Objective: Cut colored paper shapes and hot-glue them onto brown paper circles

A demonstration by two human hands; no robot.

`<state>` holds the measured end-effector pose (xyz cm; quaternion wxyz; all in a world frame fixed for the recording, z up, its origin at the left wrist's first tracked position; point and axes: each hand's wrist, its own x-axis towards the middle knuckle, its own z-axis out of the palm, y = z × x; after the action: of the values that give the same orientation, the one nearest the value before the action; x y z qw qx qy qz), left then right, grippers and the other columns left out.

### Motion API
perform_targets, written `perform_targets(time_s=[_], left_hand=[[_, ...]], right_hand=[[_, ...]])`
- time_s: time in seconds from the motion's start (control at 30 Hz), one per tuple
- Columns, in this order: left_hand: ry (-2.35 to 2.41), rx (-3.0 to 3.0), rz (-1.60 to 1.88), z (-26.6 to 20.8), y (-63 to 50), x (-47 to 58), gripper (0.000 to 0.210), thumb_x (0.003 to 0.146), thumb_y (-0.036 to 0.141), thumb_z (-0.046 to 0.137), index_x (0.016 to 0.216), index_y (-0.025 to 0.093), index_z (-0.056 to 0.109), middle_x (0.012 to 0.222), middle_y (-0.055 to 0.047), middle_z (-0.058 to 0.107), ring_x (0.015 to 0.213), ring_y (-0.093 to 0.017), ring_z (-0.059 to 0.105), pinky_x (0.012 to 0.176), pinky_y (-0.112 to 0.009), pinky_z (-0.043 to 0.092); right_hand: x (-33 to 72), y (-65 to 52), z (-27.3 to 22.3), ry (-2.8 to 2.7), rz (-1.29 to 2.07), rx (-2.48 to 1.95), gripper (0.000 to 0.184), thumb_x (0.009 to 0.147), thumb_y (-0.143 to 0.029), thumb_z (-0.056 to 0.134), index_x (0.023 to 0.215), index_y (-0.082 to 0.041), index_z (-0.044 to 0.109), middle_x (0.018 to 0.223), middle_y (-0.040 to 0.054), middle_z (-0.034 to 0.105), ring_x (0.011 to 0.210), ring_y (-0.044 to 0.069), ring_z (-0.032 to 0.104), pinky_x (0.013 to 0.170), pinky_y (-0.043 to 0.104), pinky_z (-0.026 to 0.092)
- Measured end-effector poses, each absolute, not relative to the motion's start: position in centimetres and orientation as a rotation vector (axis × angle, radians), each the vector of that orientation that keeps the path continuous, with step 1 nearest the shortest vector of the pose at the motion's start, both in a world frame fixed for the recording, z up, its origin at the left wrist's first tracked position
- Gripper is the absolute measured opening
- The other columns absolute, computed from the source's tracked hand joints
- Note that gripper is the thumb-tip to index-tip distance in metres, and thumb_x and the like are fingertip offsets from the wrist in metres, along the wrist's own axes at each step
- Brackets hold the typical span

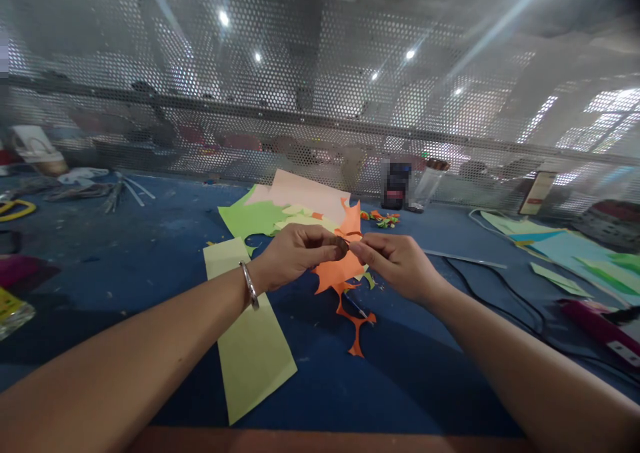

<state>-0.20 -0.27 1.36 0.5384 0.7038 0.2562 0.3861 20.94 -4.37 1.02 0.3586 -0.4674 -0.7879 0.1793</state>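
Over the middle of the blue table my left hand [297, 253], with a silver bangle [249, 285] at its wrist, is closed in a pinch. From the other side my right hand [395, 259] pinches too, its fingertips meeting those of the left. Between them is a small dark brown piece [343, 245], too small to name and partly covered by the fingers. Below and behind the hands lies cut orange paper [333, 276] with ragged edges. A pale yellow-green paper strip [255, 359] lies under my left wrist. A thin pointed tool [356, 303] rests among the orange scraps.
Behind the hands are green paper [240, 216], pale pink paper [305, 193] and small coloured cuttings [387, 219]. A black cable [493, 313] and a magenta power strip [595, 326] lie right, near stacked coloured paper [555, 246]. Yellow-handled scissors [20, 207] lie left. A perforated metal screen [280, 99] stands behind.
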Motion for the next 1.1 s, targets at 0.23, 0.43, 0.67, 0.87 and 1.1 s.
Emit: perform_targets(time_s=[0.23,0.43,0.67,0.87,1.1], left_hand=[[0.522,1.727,0.925,0.9,0.2,-0.39,0.039,0.08,0.022,0.073,0.057,0.016,0.042,0.057,0.007,0.038,0.054,-0.005,0.032,0.052,-0.021,0.027],[0.514,1.76,0.916,0.92,0.37,-0.49,0.039,0.08,0.02,0.071,0.057,0.017,0.041,0.057,0.007,0.037,0.055,-0.006,0.032,0.053,-0.021,0.027],[0.534,1.725,0.9,1.06,0.24,-0.67,0.033,0.081,0.018,0.072,0.058,0.015,0.049,0.058,0.006,0.041,0.054,-0.005,0.033,0.051,-0.021,0.026],[0.512,1.686,0.873,0.99,0.25,-0.77,0.027,0.08,0.016,0.073,0.06,0.015,0.055,0.06,0.006,0.046,0.054,-0.005,0.035,0.052,-0.022,0.028],[0.495,1.664,0.868,1.02,0.24,-0.96,0.023,0.08,0.013,0.073,0.061,0.015,0.061,0.061,0.004,0.051,0.055,-0.005,0.037,0.055,-0.022,0.032]], right_hand=[[20.88,-4.42,0.93,-2.038,0.45,-1.219,0.051,0.099,-0.056,0.049,0.065,-0.02,0.047,0.063,-0.0046,0.034,0.058,0.011,0.031,0.054,0.028,0.024],[20.86,-4.49,1.05,-2.069,0.427,-1.214,0.05,0.1,-0.056,0.048,0.065,-0.019,0.047,0.063,-0.0039,0.037,0.058,0.011,0.032,0.054,0.028,0.025],[20.82,-4.36,0.79,-2.063,0.419,-1.237,0.051,0.1,-0.057,0.046,0.066,-0.02,0.047,0.064,-0.0042,0.038,0.058,0.011,0.033,0.055,0.029,0.026],[20.74,-4.39,0.73,-2.064,0.436,-1.226,0.05,0.1,-0.057,0.046,0.066,-0.02,0.046,0.064,-0.0043,0.036,0.059,0.011,0.033,0.056,0.029,0.026],[20.69,-4.45,0.76,-2.06,0.443,-1.233,0.05,0.1,-0.057,0.046,0.067,-0.019,0.049,0.063,-0.0039,0.038,0.059,0.012,0.033,0.056,0.029,0.025]])
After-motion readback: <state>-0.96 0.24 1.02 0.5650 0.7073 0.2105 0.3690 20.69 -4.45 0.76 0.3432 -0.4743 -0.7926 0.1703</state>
